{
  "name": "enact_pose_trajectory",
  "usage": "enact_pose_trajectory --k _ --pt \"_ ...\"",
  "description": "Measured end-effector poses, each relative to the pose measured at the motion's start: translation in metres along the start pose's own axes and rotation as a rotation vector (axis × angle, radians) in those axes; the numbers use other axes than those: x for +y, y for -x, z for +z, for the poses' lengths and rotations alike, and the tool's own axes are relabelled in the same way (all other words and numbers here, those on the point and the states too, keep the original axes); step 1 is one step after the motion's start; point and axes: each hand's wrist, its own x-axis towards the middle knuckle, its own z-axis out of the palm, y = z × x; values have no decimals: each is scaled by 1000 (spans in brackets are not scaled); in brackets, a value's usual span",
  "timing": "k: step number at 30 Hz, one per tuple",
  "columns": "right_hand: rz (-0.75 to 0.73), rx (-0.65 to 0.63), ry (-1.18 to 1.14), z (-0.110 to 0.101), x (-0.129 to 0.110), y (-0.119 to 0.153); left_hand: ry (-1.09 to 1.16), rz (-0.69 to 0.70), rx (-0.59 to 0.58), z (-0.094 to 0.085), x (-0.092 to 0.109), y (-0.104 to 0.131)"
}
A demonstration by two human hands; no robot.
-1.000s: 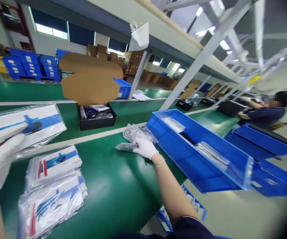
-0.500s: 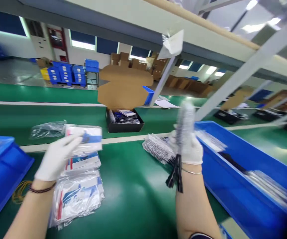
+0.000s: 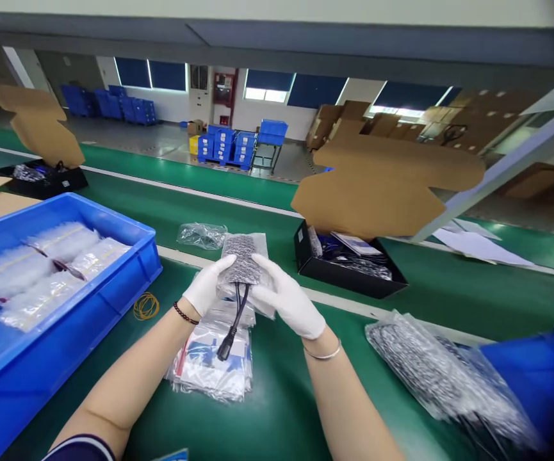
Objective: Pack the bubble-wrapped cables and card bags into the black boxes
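We held a bubble-wrapped packet [image 3: 242, 251] between our left hand [image 3: 208, 285] and right hand [image 3: 291, 299], both in thin white gloves; each grip was closed on one side of it, thumbs along the upper face. The packet was a flattish block, its wrap silvery and pebbled, and from its near end hung a smooth black cable [image 3: 231, 333] with a stubby, ribbed plug. It stood in front of the far part of a stack of printed sleeves [image 3: 212, 368], glossy, wrinkled clear plastic over white, blue and red print, on the sleek green tabletop [image 3: 291, 397].

To our left we had a hard-walled blue bin [image 3: 98, 320] of plump, milky plastic packs [image 3: 48, 259], with a loose coil of thin yellow bands [image 3: 146, 306] just beside it. Farther off lay crumpled clear film [image 3: 203, 235] and a black carton [image 3: 348, 275] with a stiff brown cardboard flap [image 3: 367, 198] raised behind. On our right, more bubble-wrapped bundles [image 3: 430, 365] lay heaped, dark cable ends poking out.

Our fingers under the packet were hidden, and we could not tell whether the clear film at its edges was its own or another sleeve's, nor whether the plug touched the stack. The blue bin ran out of view at left, and deep shadow swallowed the lower right corner.
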Motion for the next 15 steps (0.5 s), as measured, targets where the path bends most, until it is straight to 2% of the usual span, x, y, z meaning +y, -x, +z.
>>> enact_pose_trajectory --k 3,6,10,15 --pt "67 194 -11 2 8 -4 -226 30 7 0 -7 1" --pt "96 314 -8 3 20 -13 -398 76 37 1 -10 6" --pt "117 355 50 2 27 -18 -553 89 25 3 -7 8" --pt "159 345 21 0 24 -14 -543 59 3 8 -5 9"
